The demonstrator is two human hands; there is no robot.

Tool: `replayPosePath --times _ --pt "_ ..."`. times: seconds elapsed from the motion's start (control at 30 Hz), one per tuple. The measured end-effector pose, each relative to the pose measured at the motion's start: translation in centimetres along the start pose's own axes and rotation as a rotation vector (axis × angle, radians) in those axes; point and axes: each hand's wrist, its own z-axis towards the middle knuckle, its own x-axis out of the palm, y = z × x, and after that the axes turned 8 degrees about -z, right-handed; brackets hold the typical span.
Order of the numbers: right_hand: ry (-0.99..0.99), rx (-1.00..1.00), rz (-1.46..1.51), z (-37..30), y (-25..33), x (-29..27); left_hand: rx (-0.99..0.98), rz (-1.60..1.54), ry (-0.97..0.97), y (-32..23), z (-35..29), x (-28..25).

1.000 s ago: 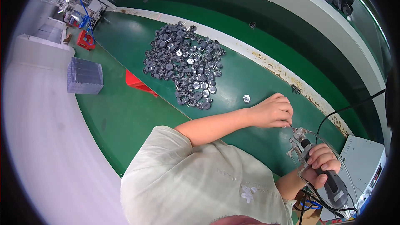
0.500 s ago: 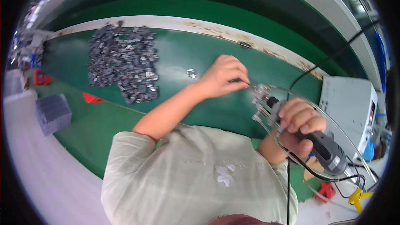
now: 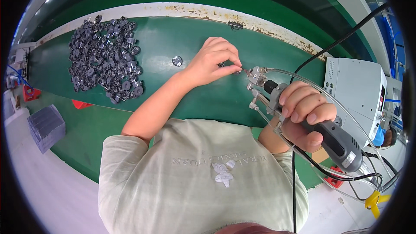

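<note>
My left hand (image 3: 215, 60) is over the green bench, thumb and fingers pinched on a small dark part (image 3: 222, 64) that the fingers mostly hide. My right hand (image 3: 307, 113) wraps round a grey electric screwdriver (image 3: 336, 145) with a metal feed head (image 3: 258, 79) and clear hoses at its front. The tip of that head is right beside my left fingertips. Whether it touches the part I cannot tell. Left of my left hand lies one round, shiny dark part (image 3: 177, 61) by itself.
A large pile of small round dark parts (image 3: 104, 58) covers the bench's left side. A light grey machine box (image 3: 357, 91) stands at the right, with a black cable (image 3: 338, 41) above. The bench's back edge has a worn white ledge (image 3: 195, 12). A grey block (image 3: 47, 128) is at lower left.
The whole view has shifted, so bench, pile and hands appear further up and left. A dark part now shows at my left fingers. My right hand keeps its hold on the screwdriver.
</note>
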Motion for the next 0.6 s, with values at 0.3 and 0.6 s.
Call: replayPosePath --times 0.3,0.6 --pt "0.009 -0.005 -0.005 0.18 0.01 0.03 -0.015 0.008 -0.001 -0.10 0.09 0.16" --pt "-0.034 -0.021 -0.012 -0.02 0.08 0.29 0.007 -0.020 -0.005 -0.29 0.17 0.11"
